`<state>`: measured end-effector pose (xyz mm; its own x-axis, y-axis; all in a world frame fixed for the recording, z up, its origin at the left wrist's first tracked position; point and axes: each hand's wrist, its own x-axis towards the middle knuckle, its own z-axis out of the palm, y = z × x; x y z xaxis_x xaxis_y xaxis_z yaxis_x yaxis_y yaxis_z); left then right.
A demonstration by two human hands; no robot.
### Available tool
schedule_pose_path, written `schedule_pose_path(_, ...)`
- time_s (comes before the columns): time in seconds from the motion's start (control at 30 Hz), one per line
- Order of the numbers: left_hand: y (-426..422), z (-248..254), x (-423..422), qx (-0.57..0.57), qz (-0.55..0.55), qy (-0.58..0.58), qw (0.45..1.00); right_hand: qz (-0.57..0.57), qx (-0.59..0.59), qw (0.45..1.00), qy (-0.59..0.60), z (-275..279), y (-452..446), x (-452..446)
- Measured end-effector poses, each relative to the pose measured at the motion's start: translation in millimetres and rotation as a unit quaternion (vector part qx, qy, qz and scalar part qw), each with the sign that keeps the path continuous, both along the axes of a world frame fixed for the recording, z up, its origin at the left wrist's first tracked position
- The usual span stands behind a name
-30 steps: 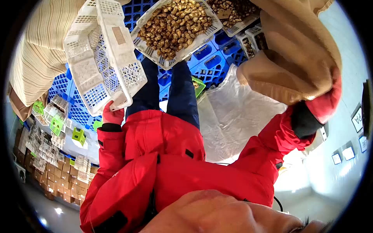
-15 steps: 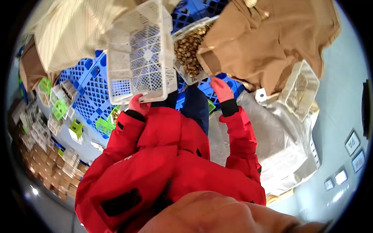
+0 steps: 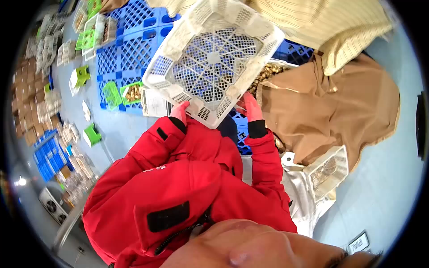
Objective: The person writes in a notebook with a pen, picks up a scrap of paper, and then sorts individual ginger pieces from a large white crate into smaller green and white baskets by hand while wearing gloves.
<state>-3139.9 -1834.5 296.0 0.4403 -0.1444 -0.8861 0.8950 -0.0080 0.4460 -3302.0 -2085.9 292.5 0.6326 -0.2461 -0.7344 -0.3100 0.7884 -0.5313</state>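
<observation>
My left hand [image 3: 180,111] is closed on the near edge of a white plastic crate [image 3: 211,117]. The crate has a lattice bottom, holds nothing that I can see, and sits tilted in front of me. Close to its right rim is my right hand [image 3: 253,108], thumb and fingers apart; whether it touches the rim is unclear. Just beyond that hand, small shiny brown rounded pieces [image 3: 269,73] fill another basket, partly hidden by the crate and by a brown cloth [image 3: 321,107].
Blue plastic pallets [image 3: 129,56] lie beneath. A striped cream cloth [image 3: 321,22] drapes at the far right, and a smaller white basket [image 3: 328,172] stands at right. Green baskets [image 3: 132,93] and stacked cartons [image 3: 27,94] are on the left.
The view has turned. The crate in my left hand has swung rightward and come nearer, now covering part of the filled basket. My right hand, earlier at the brown cloth's edge, is now beside the crate.
</observation>
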Motion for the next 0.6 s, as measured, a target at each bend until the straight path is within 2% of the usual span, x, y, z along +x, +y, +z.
schedule_pose_path(0.07,13,12,-6,-0.033,0.026,-0.05,0.998,0.069,-0.046,0.996,0.031,10,20,19)
schedule_pose_path(0.1,22,12,-8,-0.057,0.034,-0.085,0.994,0.024,-0.073,0.997,0.019,23,39,31)
schedule_pose_path(0.17,15,3,-12,-0.028,0.061,-0.096,0.993,0.057,-0.137,0.989,0.024,-34,41,32)
schedule_pose_path(0.2,10,0,-16,-0.014,0.079,-0.106,0.991,0.019,-0.116,0.993,0.021,-54,43,35)
schedule_pose_path(0.23,10,1,-14,0.025,0.099,-0.096,0.99,0.047,-0.178,0.981,0.063,-67,42,42)
schedule_pose_path(0.27,8,-1,-15,0.071,0.089,-0.123,0.986,0.082,-0.183,0.98,0.004,-37,35,53)
schedule_pose_path(0.33,1,16,-15,0.062,0.111,-0.1,0.987,0.089,-0.197,0.976,0.009,-25,33,74)
schedule_pose_path(0.4,-12,65,-5,0.11,0.076,-0.029,0.991,0.138,-0.21,0.968,-0.001,-7,32,98)
schedule_pose_path(0.43,9,16,-10,0.107,0.047,0.005,0.993,0.255,-0.299,0.912,0.117,14,18,111)
schedule_pose_path(0.47,3,33,-11,0.028,0.08,0.005,0.996,0.203,-0.276,0.937,0.075,2,17,116)
schedule_pose_path(0.53,-2,72,3,-0.001,0.044,0.044,0.998,0.184,-0.281,0.937,0.099,-88,4,115)
schedule_pose_path(0.57,0,68,5,0.003,0.024,0.068,0.997,0.272,-0.218,0.924,0.156,12,3,141)
schedule_pose_path(0.6,-2,76,14,0.017,0.022,0.074,0.997,0.319,-0.218,0.906,0.172,-34,-6,141)
